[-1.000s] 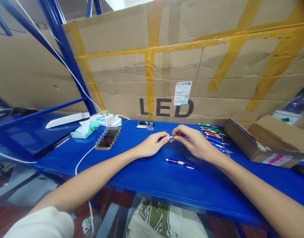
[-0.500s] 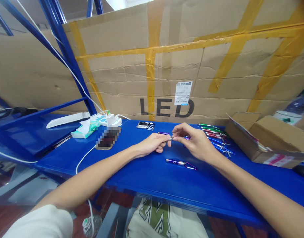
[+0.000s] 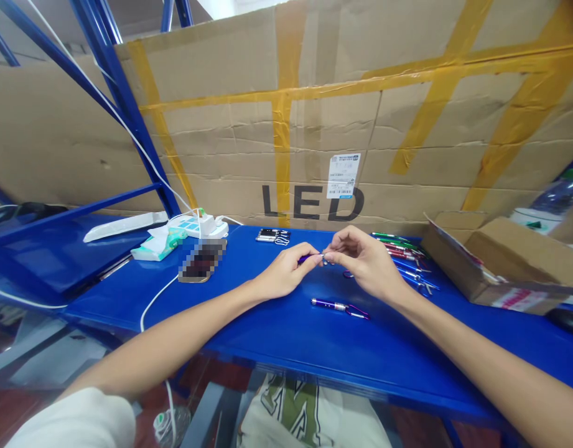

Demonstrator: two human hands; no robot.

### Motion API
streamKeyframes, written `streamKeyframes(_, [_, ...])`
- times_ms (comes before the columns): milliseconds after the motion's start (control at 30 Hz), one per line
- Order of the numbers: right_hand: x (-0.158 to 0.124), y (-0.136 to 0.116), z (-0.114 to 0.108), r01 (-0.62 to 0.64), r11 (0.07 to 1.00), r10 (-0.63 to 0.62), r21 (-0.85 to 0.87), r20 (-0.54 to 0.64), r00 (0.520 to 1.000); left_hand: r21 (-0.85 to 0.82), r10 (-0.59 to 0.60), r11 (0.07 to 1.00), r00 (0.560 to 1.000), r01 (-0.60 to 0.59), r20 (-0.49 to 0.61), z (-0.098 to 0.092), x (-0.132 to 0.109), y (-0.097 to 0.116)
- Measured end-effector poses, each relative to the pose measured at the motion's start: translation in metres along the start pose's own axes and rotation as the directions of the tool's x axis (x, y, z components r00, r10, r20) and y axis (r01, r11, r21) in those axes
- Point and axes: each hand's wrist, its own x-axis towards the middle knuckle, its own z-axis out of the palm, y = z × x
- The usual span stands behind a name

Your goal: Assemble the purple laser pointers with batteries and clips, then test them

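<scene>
My left hand point(image 3: 286, 272) is closed, with thumb and forefinger pinching a small silvery metal piece point(image 3: 323, 257). The fingertips of my right hand point(image 3: 368, 264) pinch the same piece from the other side. A bit of purple point(image 3: 303, 257) shows at my left fingers; whether it is held or lies behind them I cannot tell. Another purple edge point(image 3: 347, 274) peeks out beside my right hand. Nearer me on the blue table point(image 3: 267, 323) lies a purple penlight-like stick point(image 3: 335, 305) with a carabiner-style clip.
Right of my hands lie several green, red and blue sticks point(image 3: 405, 261) with clips. An open cardboard box point(image 3: 514, 274) stands beyond them. Black and silver clip pieces point(image 3: 272, 236) lie at the back. A phone point(image 3: 202, 261), tissue pack point(image 3: 158, 246) and power strip point(image 3: 202, 225) sit left.
My left hand has turned slightly, its fingers now straighter and its thumb along the small metal piece. My right hand stays in nearly the same place, still pinching.
</scene>
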Motion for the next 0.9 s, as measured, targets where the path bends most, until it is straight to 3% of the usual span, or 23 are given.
streamKeyframes(133, [0.001, -0.004, 0.002, -0.047, 0.997, 0.047, 0.053, -0.001, 0.999, 0.243, 0.194, 0.954, 0.980, -0.177, -0.049, -0.001, -0.001, -0.004])
streamKeyframes(233, [0.003, -0.003, 0.002, -0.170, 0.978, 0.165, 0.125, 0.048, 0.985, 0.408, 0.303, 0.873, 0.953, -0.265, -0.029, -0.004, -0.002, -0.007])
streamKeyframes(400, [0.004, 0.002, 0.000, -0.424, 0.844, 0.385, 0.329, 0.179, 0.906, 0.602, 0.365, 0.724, 0.928, -0.336, 0.079, -0.006, -0.001, -0.005])
streamKeyframes(500, [0.004, 0.004, 0.001, -0.500, 0.776, 0.435, 0.385, 0.246, 0.866, 0.612, 0.355, 0.713, 0.929, -0.343, 0.106, -0.005, -0.001, -0.004])
streamKeyframes(567, [0.004, 0.004, 0.002, -0.463, 0.815, 0.400, 0.349, 0.239, 0.885, 0.542, 0.331, 0.774, 0.939, -0.326, 0.091, -0.004, -0.001, -0.005])
streamKeyframes(700, [0.003, 0.004, 0.003, -0.185, 0.976, 0.168, 0.112, 0.147, 0.975, 0.297, 0.184, 0.939, 0.983, -0.175, -0.002, -0.003, 0.000, -0.006])
streamKeyframes(800, [0.001, 0.004, 0.001, -0.032, 0.993, 0.047, -0.112, 0.134, 0.990, 0.147, 0.014, 0.989, 0.999, -0.010, -0.031, -0.002, 0.002, -0.007])
streamKeyframes(900, [-0.001, 0.007, 0.000, -0.021, 0.976, 0.056, -0.216, 0.154, 0.986, 0.126, -0.002, 0.992, 1.000, 0.004, -0.011, -0.001, 0.001, -0.009])
